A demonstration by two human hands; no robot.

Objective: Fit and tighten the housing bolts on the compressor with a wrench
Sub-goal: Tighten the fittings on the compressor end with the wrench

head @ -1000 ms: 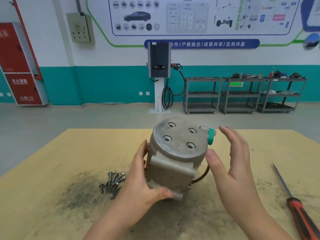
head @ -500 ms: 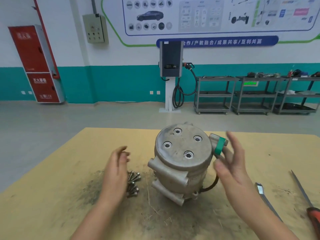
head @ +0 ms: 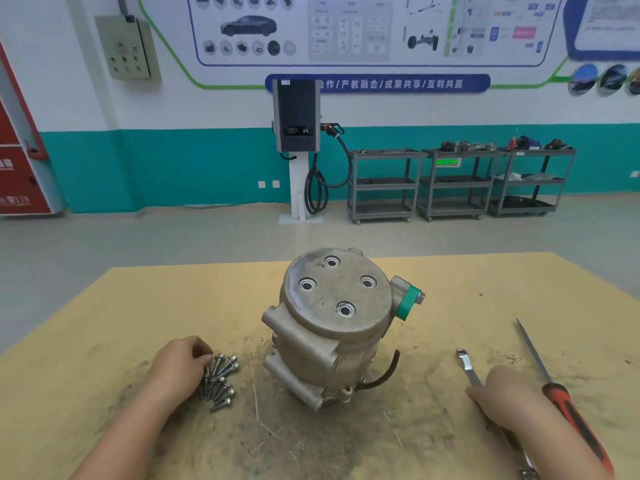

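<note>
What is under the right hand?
The wrench lies under the right hand; its head pokes out ahead of the fingers. The hand hides the middle of its handle.

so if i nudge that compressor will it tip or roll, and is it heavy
Probably heavy: the compressor looks like thick cast metal. It stands tilted on the table with its round end up, so a hard push might tip it. Its lugs and the green-capped port would likely stop it rolling far.
</note>
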